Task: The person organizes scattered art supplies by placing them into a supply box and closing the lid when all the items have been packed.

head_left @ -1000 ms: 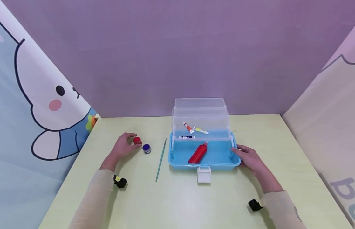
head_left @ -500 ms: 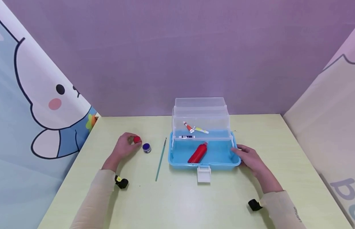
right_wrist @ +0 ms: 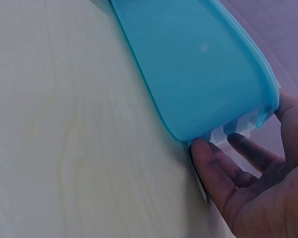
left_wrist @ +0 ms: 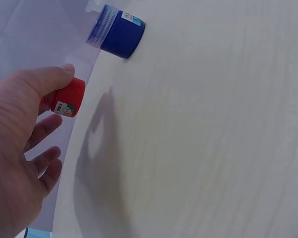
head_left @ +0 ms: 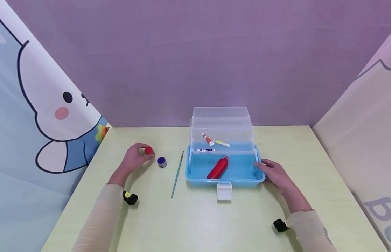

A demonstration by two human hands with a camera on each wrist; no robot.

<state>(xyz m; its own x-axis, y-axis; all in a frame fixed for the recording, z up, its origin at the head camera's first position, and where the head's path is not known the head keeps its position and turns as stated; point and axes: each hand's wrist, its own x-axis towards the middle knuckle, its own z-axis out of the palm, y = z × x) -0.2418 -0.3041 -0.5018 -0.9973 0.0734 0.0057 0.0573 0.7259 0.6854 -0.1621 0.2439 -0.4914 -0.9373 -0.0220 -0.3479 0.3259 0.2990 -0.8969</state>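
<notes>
Pale tabletop; the left hand pinches 1 red jar, white-labelled.

- The counter: a pale yellow-green top with a faint wood grain, its far edge at 12 o'clock.
- From its middle, toward 12 to 1 o'clock: a light-blue rectangular plastic box sits flat, its clear plastic lid raised on the 12 o'clock side and its white plastic latch at 6 o'clock.
- Toward 10 o'clock: a short dark-blue cylindrical jar with a clear ribbed end and a pale label stands well apart from the box.
- Toward 9 o'clock, between jar and box and touching neither: a slim teal paintbrush, its darker end pointing to about 12:30.
- Toward 8 o'clock: a tiny dark speck.
</notes>
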